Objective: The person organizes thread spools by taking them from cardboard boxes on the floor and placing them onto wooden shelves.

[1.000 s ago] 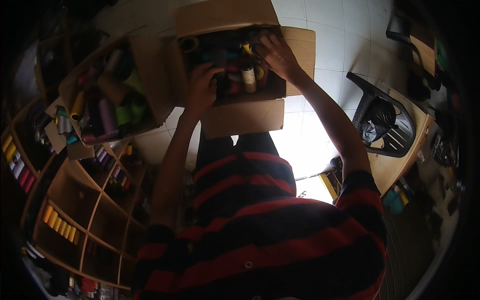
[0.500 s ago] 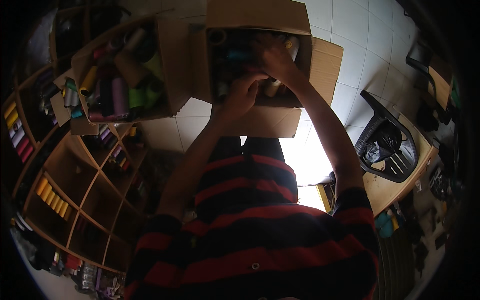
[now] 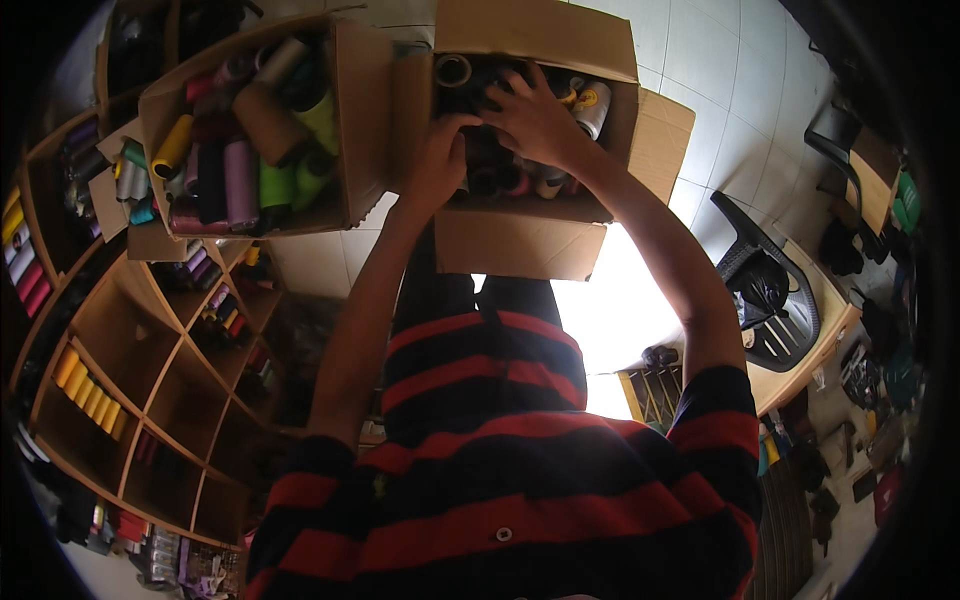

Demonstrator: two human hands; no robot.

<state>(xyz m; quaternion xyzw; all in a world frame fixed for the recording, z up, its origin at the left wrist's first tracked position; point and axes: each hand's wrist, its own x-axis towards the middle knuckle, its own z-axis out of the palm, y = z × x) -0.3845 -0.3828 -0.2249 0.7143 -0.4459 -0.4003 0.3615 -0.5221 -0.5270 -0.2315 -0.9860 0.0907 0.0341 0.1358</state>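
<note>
An open cardboard box (image 3: 520,240) stands in front of me, filled with thread spools (image 3: 590,100) of several colours. Both my hands reach down into it. My left hand (image 3: 440,160) sits at the box's left side, fingers curled down among the dark spools; what it grips is hidden. My right hand (image 3: 535,115) lies spread over the spools in the middle of the box, fingers apart, pressing on them. My arms come out of a red and black striped shirt.
A second open cardboard box (image 3: 350,120) of coloured thread cones stands to the left. Wooden cubby shelves (image 3: 130,400) with spools run along the left. A black plastic chair (image 3: 780,300) and a wooden table (image 3: 810,350) stand at the right on white floor tiles.
The view has tilted and both boxes have shifted lower and left in it. My hands have drawn closer together inside the box, the left one sinking deeper among the spools.
</note>
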